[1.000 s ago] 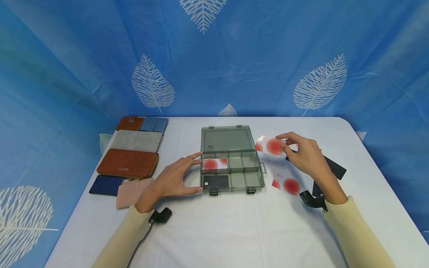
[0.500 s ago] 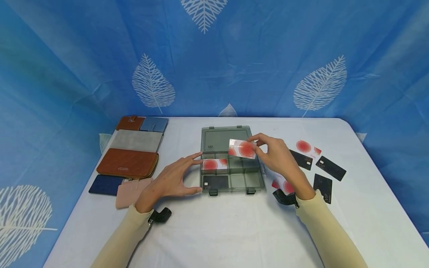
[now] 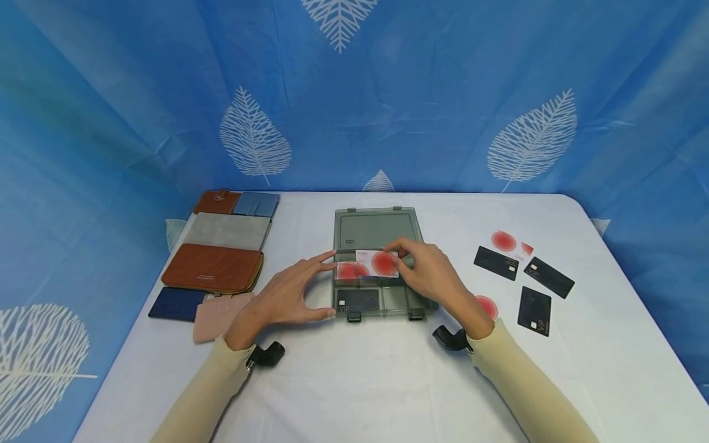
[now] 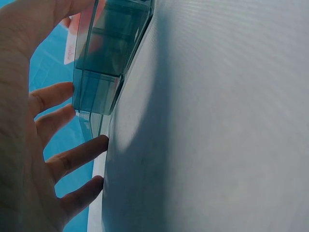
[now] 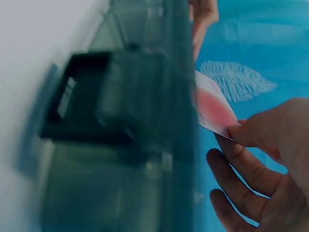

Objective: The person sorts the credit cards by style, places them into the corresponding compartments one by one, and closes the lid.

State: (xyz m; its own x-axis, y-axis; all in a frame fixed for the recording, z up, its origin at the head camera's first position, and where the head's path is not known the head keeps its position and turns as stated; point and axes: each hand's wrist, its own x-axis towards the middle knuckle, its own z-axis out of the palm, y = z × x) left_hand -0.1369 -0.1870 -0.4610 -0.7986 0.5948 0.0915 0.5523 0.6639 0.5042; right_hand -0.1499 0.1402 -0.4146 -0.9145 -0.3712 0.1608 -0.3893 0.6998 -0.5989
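Note:
A smoky clear plastic organiser box lies open mid-table, its lid flat behind the compartments. My right hand pinches a white card with a red circle and holds it just over the box's back-left compartment, where a similar card lies. A black card sits in the front-left compartment. My left hand rests at the box's left side, forefinger and thumb against its wall, fingers straight. In the right wrist view the card sits between thumb and fingers above the box.
Several wallets in brown, grey, blue and pink lie at the left. To the right of the box lie three black cards and two red-circle cards. A blue leaf-print curtain backs the white table.
My right hand has carried the red-circle card leftwards from the table's right side to above the box's back-left compartment. The left hand has stayed against the box.

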